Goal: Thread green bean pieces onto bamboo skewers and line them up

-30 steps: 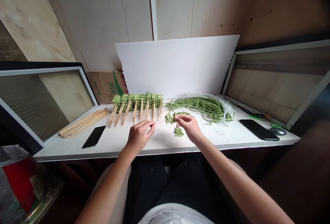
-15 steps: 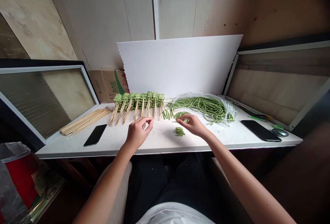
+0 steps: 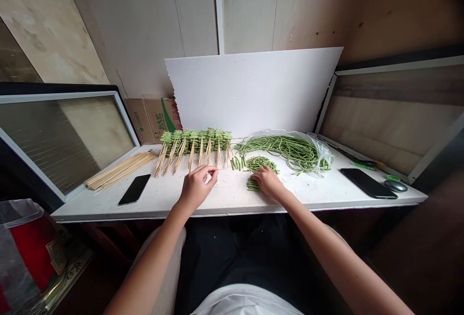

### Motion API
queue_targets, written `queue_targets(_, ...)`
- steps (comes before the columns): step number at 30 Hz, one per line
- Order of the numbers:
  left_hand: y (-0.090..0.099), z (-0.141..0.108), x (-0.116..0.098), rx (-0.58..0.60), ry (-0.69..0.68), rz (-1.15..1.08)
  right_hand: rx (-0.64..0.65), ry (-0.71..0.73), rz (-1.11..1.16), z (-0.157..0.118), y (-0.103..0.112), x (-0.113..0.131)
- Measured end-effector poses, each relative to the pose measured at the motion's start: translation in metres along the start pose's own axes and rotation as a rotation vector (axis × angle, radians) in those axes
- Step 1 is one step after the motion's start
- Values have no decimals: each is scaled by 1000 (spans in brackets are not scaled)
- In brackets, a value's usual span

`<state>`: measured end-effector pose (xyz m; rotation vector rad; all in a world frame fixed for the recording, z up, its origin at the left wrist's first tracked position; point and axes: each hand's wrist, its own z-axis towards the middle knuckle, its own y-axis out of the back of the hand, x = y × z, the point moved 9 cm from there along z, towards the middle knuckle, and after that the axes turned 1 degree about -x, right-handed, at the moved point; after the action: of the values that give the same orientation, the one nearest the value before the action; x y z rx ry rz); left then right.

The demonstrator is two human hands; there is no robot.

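Note:
My left hand [image 3: 197,183] is closed in a pinch on a thin bamboo skewer [image 3: 225,167], held above the table. At the skewer's far end, several short green bean pieces [image 3: 238,163] sit side by side, apparently threaded on it. My right hand [image 3: 267,181] reaches down to a small row of cut bean pieces [image 3: 252,184], its fingertips touching there; whether a piece is between them is hidden. Just behind that hand lies a heap of cut bean pieces [image 3: 259,162]. Finished bean skewers [image 3: 195,141] are stacked behind my left hand, their sticks pointing toward me.
Long green beans [image 3: 286,148] lie in a clear plastic bag at the back right. Loose bamboo skewers [image 3: 121,170] and a phone [image 3: 134,190] are on the left. Another phone [image 3: 368,183] and a computer mouse [image 3: 395,186] lie right. A white foam board [image 3: 253,93] stands behind.
My right hand has moved down from above the heap onto the small row of cut pieces. My left hand, with the skewer, has shifted slightly right.

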<state>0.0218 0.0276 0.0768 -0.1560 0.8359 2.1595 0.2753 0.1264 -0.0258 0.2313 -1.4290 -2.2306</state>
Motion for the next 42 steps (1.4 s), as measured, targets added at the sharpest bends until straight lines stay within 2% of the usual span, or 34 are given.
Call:
queue_targets(6, -5, -2, -1, 24, -1, 0, -31, -48, 56, 0, 5, 1)
queue_targets(9, -5, -2, -1, 24, -3, 6, -97, -81, 202, 2, 14, -3)
queue_targets(11, -2, -1, 1, 10, 0, 8, -151, -151, 414, 4, 22, -11)
queue_targets(14, 5, 1, 1, -26, -4, 12, -224, -302, 880, 6, 31, -25)
queue_targets(17, 13, 3, 0, -59, -16, 0, -249, -371, 1275, 8, 41, -22)
queue_targets(23, 17, 3, -6, -78, -34, -15, -153, -351, 1640, 8, 58, 3)
queue_targets(25, 16, 3, -8, -66, -37, -12, -137, -337, 1683, 8, 60, 7)
queue_targets(30, 13, 2, -11, -52, -46, -8, -139, -333, 1628, 8, 59, 7)
queue_targets(35, 12, 2, -12, -47, -45, 6, -121, -343, 1723, 8, 57, 11)
queue_targets(42, 11, 1, -11, -35, -45, 4, -144, -365, 1661, 7, 57, 6)
